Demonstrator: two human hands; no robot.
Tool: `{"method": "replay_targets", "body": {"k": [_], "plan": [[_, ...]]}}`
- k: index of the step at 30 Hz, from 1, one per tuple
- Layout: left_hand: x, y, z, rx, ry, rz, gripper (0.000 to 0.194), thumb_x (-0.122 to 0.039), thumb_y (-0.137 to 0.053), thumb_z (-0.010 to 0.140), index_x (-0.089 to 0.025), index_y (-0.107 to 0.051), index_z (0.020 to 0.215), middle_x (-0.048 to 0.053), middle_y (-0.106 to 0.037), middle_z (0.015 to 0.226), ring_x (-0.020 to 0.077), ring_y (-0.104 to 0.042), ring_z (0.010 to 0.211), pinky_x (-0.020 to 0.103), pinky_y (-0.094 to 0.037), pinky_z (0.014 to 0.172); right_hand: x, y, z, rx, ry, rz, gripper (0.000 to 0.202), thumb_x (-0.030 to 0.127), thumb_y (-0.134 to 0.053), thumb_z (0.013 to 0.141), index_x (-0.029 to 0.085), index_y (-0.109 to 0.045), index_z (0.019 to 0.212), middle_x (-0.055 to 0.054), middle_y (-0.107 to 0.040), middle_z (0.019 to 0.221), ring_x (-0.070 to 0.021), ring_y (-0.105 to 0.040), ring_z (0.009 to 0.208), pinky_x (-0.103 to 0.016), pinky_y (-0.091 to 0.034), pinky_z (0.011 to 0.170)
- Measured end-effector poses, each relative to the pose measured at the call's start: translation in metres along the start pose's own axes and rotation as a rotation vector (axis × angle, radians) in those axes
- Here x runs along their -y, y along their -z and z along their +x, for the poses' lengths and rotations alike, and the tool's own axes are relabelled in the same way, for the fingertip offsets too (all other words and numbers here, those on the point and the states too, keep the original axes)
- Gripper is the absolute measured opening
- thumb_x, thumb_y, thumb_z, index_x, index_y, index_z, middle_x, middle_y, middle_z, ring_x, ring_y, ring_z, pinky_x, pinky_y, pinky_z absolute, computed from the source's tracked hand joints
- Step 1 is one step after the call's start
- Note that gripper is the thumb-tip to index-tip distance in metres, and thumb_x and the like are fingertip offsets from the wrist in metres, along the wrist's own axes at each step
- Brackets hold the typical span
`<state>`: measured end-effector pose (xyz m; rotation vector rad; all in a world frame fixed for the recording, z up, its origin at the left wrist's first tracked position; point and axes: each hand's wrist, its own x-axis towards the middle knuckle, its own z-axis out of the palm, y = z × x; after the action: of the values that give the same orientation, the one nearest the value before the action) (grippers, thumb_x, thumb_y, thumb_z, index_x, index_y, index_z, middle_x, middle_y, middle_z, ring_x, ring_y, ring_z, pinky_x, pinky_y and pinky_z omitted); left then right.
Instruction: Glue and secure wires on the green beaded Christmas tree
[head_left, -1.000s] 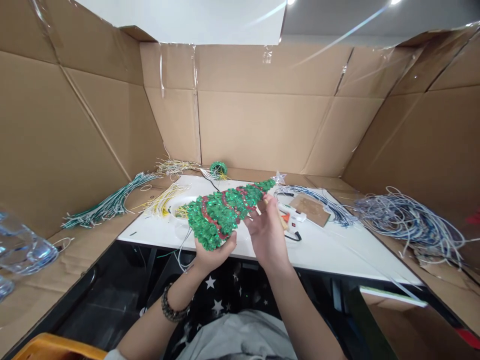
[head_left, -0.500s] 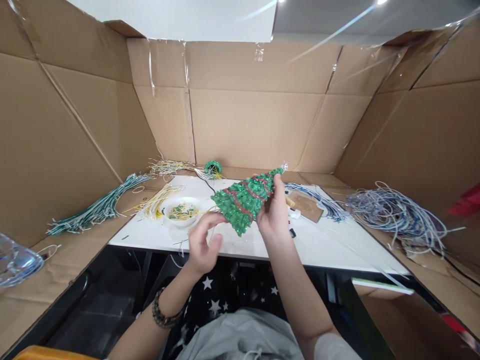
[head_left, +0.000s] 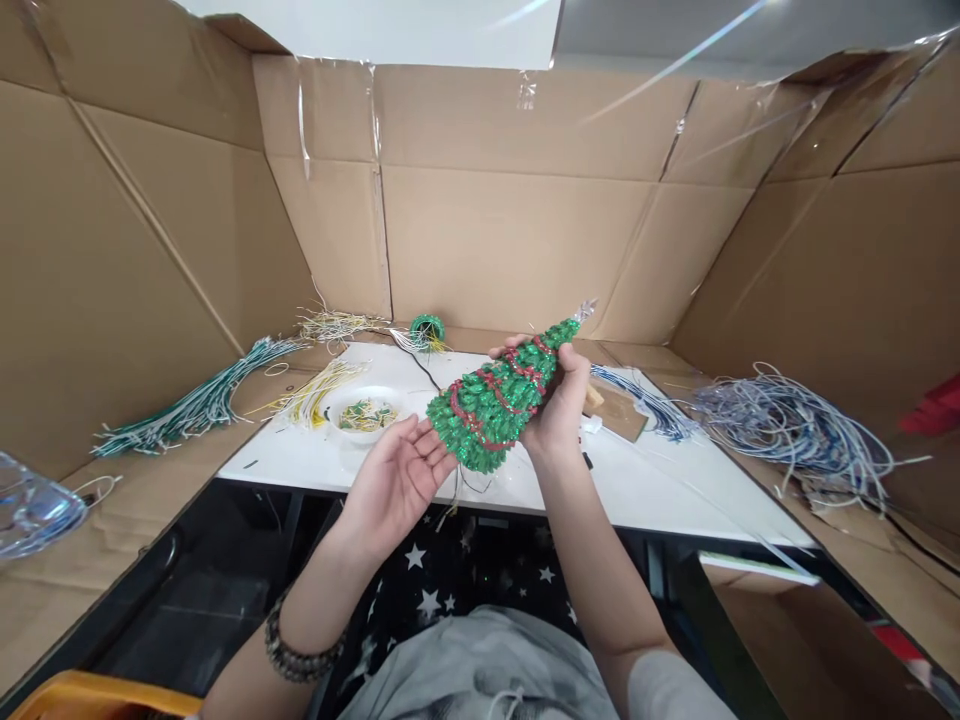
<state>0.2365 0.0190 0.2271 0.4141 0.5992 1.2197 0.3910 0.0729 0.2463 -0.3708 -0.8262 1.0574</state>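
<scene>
A glittery green Christmas tree ornament [head_left: 491, 405] with a red garland lies tilted over the table, its clear tip [head_left: 585, 311] pointing up and to the right. My right hand [head_left: 556, 405] is wrapped round its upper part from behind, fingertips showing past the far side. Palm up, my left hand [head_left: 401, 478] has its fingers stretched out at the wide bottom end, touching or just under it. Thin wires [head_left: 454, 500] dangle below the base. Left of the tree stands a white bowl [head_left: 337, 428] with yellow and green wire pieces in it.
On the white tabletop [head_left: 660, 490] lie yellow wires [head_left: 319, 395], blue-white wires [head_left: 649, 405] and a brown board [head_left: 619, 412]. Green wires [head_left: 199, 400] line the left; a tangled wire bundle [head_left: 791, 425] sits right. A green ring-shaped piece [head_left: 426, 328] is at the back. Cardboard walls [head_left: 517, 240] enclose the table.
My left hand has turned palm up and its fingers have spread out at the tree's base. The tree has rolled a little, and its tip has moved up and right in my right hand.
</scene>
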Motion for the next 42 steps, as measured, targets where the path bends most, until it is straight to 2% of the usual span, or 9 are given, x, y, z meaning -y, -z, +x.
{"method": "replay_targets", "body": {"k": [5, 8, 12, 17, 27, 30, 34, 37, 42], "plan": [[0.013, 0.002, -0.002, 0.020, 0.025, -0.087, 0.023, -0.025, -0.051, 0.096, -0.013, -0.065, 0.082, 0.003, -0.065, 0.066, 0.0116, -0.063, 0.059, 0.024, -0.057, 0.065, -0.003, -0.001, -0.002, 0.063, -0.014, 0.039, 0.024, 0.048, -0.052, 0.073, 0.025, -0.048, 0.079, 0.001, -0.065, 0.074, -0.0224, -0.070, 0.083, -0.041, -0.052, 0.082], [0.023, 0.004, -0.001, 0.076, -0.026, -0.045, 0.013, -0.027, -0.066, 0.089, -0.014, -0.069, 0.089, 0.000, -0.066, 0.066, 0.0101, -0.060, 0.056, 0.023, -0.055, 0.068, -0.005, -0.003, -0.002, 0.063, -0.045, 0.081, 0.024, 0.048, -0.052, 0.071, 0.025, -0.048, 0.078, 0.001, -0.064, 0.071, -0.0232, -0.069, 0.082, -0.042, -0.053, 0.080], [0.035, 0.007, 0.002, 0.166, -0.166, 0.055, 0.030, -0.030, -0.085, 0.071, -0.016, -0.074, 0.096, 0.004, -0.077, 0.093, 0.0176, -0.071, 0.087, 0.030, -0.054, 0.090, -0.006, -0.005, -0.001, 0.067, -0.060, 0.107, 0.025, 0.048, -0.052, 0.069, 0.025, -0.049, 0.076, -0.001, -0.064, 0.071, -0.0241, -0.069, 0.083, -0.043, -0.053, 0.080], [0.043, 0.007, 0.006, 0.242, -0.256, 0.103, 0.036, -0.031, -0.088, 0.070, -0.020, -0.075, 0.102, 0.005, -0.078, 0.106, 0.0217, -0.069, 0.107, 0.034, -0.050, 0.102, -0.007, -0.007, 0.000, 0.077, -0.035, 0.038, 0.026, 0.050, -0.048, 0.069, 0.025, -0.048, 0.076, -0.003, -0.065, 0.073, -0.0256, -0.069, 0.087, -0.044, -0.053, 0.081], [0.049, 0.011, 0.012, 0.234, -0.358, 0.071, 0.037, -0.038, -0.090, 0.066, -0.023, -0.077, 0.098, 0.003, -0.080, 0.095, 0.0204, -0.074, 0.095, 0.034, -0.055, 0.098, -0.007, -0.005, -0.001, 0.100, -0.017, -0.075, 0.024, 0.045, -0.065, 0.077, 0.026, -0.049, 0.081, 0.004, -0.067, 0.077, -0.0181, -0.065, 0.076, -0.034, -0.053, 0.071], [0.047, 0.014, 0.014, 0.233, -0.414, 0.064, 0.039, -0.039, -0.091, 0.063, -0.024, -0.077, 0.096, 0.002, -0.080, 0.094, 0.0186, -0.075, 0.091, 0.030, -0.057, 0.094, -0.001, 0.010, -0.008, 0.008, 0.035, -0.131, 0.029, 0.049, -0.067, 0.079, 0.026, -0.049, 0.079, 0.005, -0.066, 0.077, -0.0146, -0.063, 0.073, -0.029, -0.050, 0.068], [0.042, 0.015, 0.010, 0.224, -0.462, 0.036, 0.050, -0.040, -0.093, 0.059, -0.025, -0.075, 0.103, 0.002, -0.080, 0.094, 0.0206, -0.074, 0.099, 0.031, -0.056, 0.097, 0.008, 0.043, -0.035, -0.097, 0.164, -0.316, 0.044, 0.065, -0.050, 0.088, 0.024, -0.053, 0.073, 0.002, -0.061, 0.067, -0.0162, -0.061, 0.070, -0.031, -0.048, 0.072], [0.040, 0.014, 0.007, 0.210, -0.431, 0.031, 0.056, -0.040, -0.093, 0.058, -0.025, -0.074, 0.108, 0.003, -0.079, 0.099, 0.0237, -0.072, 0.107, 0.033, -0.056, 0.099, 0.017, 0.074, -0.065, -0.181, 0.338, -0.754, 0.052, 0.060, -0.042, 0.095, 0.021, -0.058, 0.064, -0.001, -0.057, 0.066, -0.0156, -0.053, 0.069, -0.030, -0.043, 0.072], [0.042, 0.013, 0.011, 0.183, -0.387, -0.006, 0.057, -0.032, -0.093, 0.061, -0.024, -0.072, 0.113, 0.004, -0.079, 0.099, 0.0262, -0.071, 0.110, 0.037, -0.055, 0.100, 0.038, 0.130, -0.103, -0.111, 0.292, -1.397, 0.045, 0.055, -0.042, 0.096, 0.021, -0.062, 0.074, -0.004, -0.061, 0.067, -0.0191, -0.057, 0.064, -0.032, -0.041, 0.064]]}}
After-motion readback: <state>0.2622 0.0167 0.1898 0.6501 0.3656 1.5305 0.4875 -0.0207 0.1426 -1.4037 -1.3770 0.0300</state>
